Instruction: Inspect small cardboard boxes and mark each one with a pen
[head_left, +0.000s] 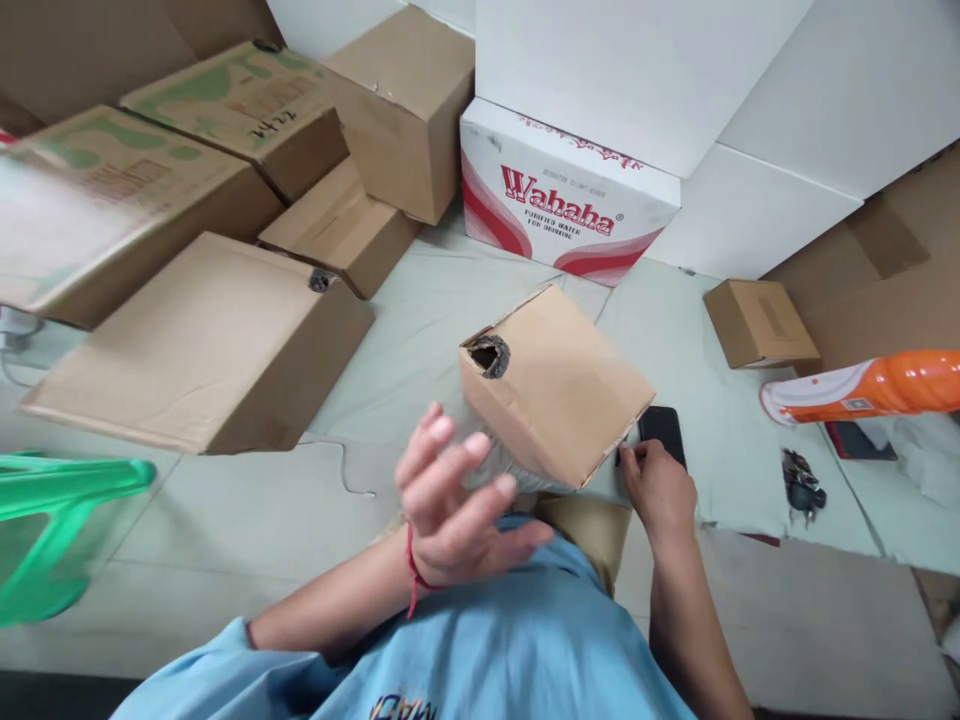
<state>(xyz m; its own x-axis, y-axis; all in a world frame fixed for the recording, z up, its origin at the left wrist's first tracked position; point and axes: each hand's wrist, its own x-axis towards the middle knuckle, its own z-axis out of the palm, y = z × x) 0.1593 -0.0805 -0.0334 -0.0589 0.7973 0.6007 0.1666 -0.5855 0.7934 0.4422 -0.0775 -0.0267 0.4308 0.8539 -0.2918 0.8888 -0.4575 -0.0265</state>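
A small brown cardboard box (570, 375) sits on the pale green cloth in front of me. At its left corner is a ragged hole (489, 356) with a blackened rim. My left hand (465, 505), with a red string on the wrist, is raised palm up on the near side of the box. Its fingers are spread and hold nothing. Beside the box's right corner, the fingers of my right hand (660, 490) are pinched together. A small dark bit shows at the fingertips, too little to name. Just behind that hand lies a black phone (661, 430).
Several cardboard boxes (202, 340) crowd the left side. A Wahaha water carton (562, 195) stands at the back. To the right are a small box (761, 322), an orange bottle (862, 388) and keys (802, 485). A green plastic stool (75, 490) is at lower left.
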